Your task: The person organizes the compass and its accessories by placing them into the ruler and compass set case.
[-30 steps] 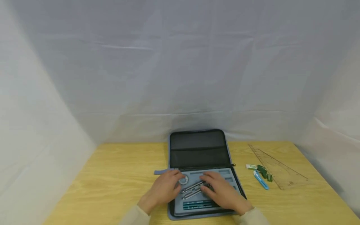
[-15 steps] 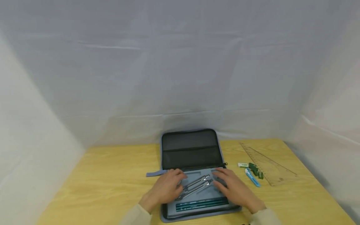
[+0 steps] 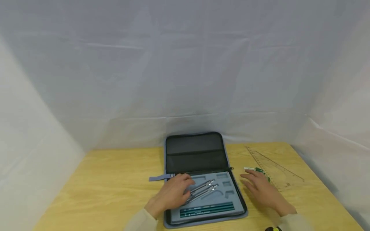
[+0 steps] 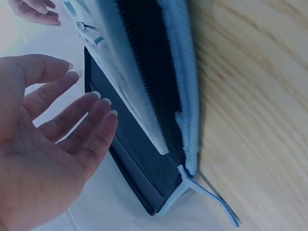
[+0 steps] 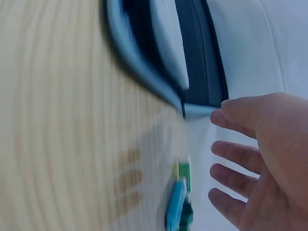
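Right hand [image 3: 264,191] has moved off the case [image 3: 196,162], fingers [image 5: 235,181] relaxed, as on the left hand [image 3: 172,192].

An open case [image 3: 196,160] rests on the worktop [image 3: 124,173]; the left grip [image 3: 172,192] overlies its left side, near two compasses [image 3: 204,192], the right grip [image 3: 265,192] near a set square [image 3: 275,171].

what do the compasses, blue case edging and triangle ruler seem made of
Compasses: probably metal, shiny and silvery with bright highlights. Blue case edging: likely woven fabric, matt, with a ribbed texture close up. Triangle ruler: apparently clear plastic, since the table shows through.
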Tool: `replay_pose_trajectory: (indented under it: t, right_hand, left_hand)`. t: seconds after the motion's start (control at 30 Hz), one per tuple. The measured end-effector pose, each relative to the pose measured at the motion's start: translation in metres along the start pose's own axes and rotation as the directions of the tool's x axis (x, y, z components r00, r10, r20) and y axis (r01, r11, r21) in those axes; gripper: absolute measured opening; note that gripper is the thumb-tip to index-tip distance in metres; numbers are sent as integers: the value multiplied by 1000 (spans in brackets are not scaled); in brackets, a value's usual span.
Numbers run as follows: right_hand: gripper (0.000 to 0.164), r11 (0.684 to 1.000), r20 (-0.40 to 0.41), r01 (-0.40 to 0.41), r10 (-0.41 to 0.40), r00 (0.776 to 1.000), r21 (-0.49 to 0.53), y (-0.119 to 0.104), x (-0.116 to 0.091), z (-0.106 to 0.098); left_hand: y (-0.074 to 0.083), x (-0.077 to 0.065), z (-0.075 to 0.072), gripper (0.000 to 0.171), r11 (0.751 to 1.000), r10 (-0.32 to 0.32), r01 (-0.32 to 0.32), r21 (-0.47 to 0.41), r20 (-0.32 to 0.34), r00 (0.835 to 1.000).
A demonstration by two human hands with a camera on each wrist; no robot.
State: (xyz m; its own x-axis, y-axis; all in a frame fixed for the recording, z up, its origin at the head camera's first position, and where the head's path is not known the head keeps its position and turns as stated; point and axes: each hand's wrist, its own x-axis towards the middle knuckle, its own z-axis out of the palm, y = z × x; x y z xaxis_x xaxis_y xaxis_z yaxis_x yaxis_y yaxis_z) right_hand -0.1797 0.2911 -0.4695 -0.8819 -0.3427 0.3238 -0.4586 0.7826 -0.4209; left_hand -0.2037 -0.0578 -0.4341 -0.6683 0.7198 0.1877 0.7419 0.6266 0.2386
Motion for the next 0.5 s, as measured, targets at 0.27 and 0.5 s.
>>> replay_pose_trajectory:
  t: [0.27,0.5]
  right_hand:
    - [28,998,-1,-54,54,999,-38,22,-14,-14]
    - [27,998,-61,12,-15,998,-55,33,-25,-14]
  left_hand:
    - [12,13,-1,28,1000,25,-25,-1,24,999]
    - [21,22,3,31,1000,29,-28,-13,64,997]
